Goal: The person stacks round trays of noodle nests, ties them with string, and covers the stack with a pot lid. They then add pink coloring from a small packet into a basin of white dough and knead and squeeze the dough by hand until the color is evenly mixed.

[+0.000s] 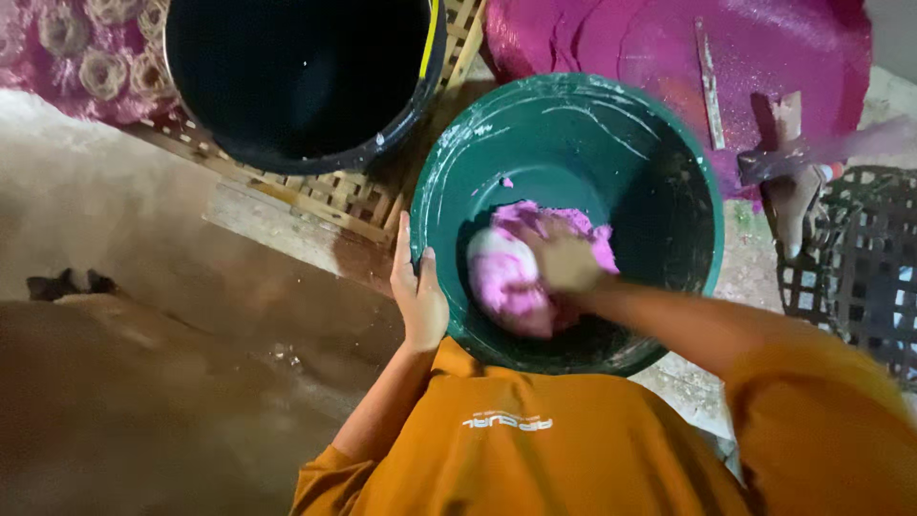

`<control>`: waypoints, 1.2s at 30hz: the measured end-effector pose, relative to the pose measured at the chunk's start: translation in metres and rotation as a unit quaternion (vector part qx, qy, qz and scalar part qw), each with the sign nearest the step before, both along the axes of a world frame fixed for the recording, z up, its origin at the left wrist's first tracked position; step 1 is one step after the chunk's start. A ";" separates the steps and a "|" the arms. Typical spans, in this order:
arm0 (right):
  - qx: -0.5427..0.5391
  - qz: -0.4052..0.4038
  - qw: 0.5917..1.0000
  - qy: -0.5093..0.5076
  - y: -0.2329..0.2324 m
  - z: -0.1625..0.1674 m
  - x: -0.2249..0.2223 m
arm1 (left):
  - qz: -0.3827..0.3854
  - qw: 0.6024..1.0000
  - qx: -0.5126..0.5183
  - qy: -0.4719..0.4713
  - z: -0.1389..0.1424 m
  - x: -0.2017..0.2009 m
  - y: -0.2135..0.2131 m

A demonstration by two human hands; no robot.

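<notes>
Left hand: my left hand (418, 291) lies flat against the outer left rim of the green basin (669, 153), fingers straight and together, thumb over the lip, bracing it.
Right hand: my right hand (564, 258) is down inside the basin, palm pressed onto the pink dough (506, 277); fingers curled loosely over the lump, blurred, so I cannot tell how tightly they close.
Dough: one soft pink mass, paler and whitish on its left side, sitting on the basin floor toward the near wall, under and left of my right hand.
Basin: round, dark green, inner walls smeared with pale streaks and a small pink fleck above the dough.
Black tub (296, 76): large, dark, just beyond the basin to the upper left, resting on a woven bamboo lattice (334, 196).
Magenta sheets (669, 48): flat round pink sheets spread behind the basin, a thin stick (709, 86) lying across them.
Right edge: a dark woven basket (860, 268).
Sleeves: orange, both arms.
</notes>
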State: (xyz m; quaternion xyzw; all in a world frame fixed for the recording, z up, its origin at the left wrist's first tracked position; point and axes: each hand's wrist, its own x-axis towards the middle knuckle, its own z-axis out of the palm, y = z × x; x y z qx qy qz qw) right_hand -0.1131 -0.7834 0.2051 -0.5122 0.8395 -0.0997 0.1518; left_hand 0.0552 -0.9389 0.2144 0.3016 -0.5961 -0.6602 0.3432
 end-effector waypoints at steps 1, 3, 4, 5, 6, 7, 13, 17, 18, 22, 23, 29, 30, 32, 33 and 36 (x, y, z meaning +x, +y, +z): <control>0.072 -0.002 0.997 0.002 -0.018 -0.017 -0.016 | 0.000 1.000 -0.001 0.005 -0.001 -0.002 -0.002; 0.062 0.025 0.994 0.086 -0.051 -0.045 -0.044 | 0.005 1.000 0.002 -0.002 -0.002 -0.005 -0.006; 0.050 0.013 0.994 0.093 -0.065 -0.054 -0.055 | 0.008 1.000 0.001 -0.002 -0.003 -0.006 -0.008; 0.039 0.003 0.994 0.099 -0.079 -0.061 -0.065 | 0.010 1.000 -0.020 -0.002 -0.003 -0.006 -0.009; 0.053 -0.024 0.995 0.085 -0.093 -0.061 -0.074 | 0.013 0.999 -0.038 -0.004 -0.002 -0.006 -0.010; 0.069 -0.051 0.994 0.067 -0.101 -0.056 -0.077 | 0.014 0.998 -0.053 -0.009 -0.002 -0.006 -0.009; -0.001 0.045 0.991 -0.129 -0.018 -0.008 -0.028 | 0.003 0.999 -0.031 -0.007 0.010 0.002 -0.003; 0.045 0.142 0.989 -0.004 0.057 0.002 0.036 | -0.006 1.000 -0.006 -0.014 0.013 0.003 0.000; 0.082 0.144 0.986 0.015 0.057 -0.008 0.043 | -0.002 1.000 -0.014 -0.016 0.012 0.003 0.001; 0.143 0.159 0.976 0.046 -0.010 -0.071 0.021 | 0.003 1.000 0.014 0.006 0.003 -0.001 -0.001; 0.183 0.140 0.973 0.007 -0.030 -0.082 0.006 | 0.003 1.000 0.007 0.019 0.001 -0.003 -0.002; 0.200 0.123 0.972 -0.012 -0.073 -0.057 -0.010 | 0.006 0.999 -0.043 0.005 -0.002 -0.004 -0.006; 0.175 0.132 0.974 -0.052 -0.064 -0.038 -0.004 | 0.009 0.999 -0.028 0.013 -0.002 -0.004 -0.006; 0.105 0.206 0.948 -0.217 -0.040 0.005 -0.008 | 0.007 1.000 -0.004 0.021 -0.002 -0.003 -0.005; 0.056 0.265 0.900 -0.341 -0.019 0.028 -0.020 | 0.000 1.000 0.005 0.016 -0.002 -0.003 -0.005; 0.075 -0.026 0.916 -0.394 0.014 0.063 -0.081 | -0.001 0.999 -0.035 0.013 -0.003 -0.003 -0.006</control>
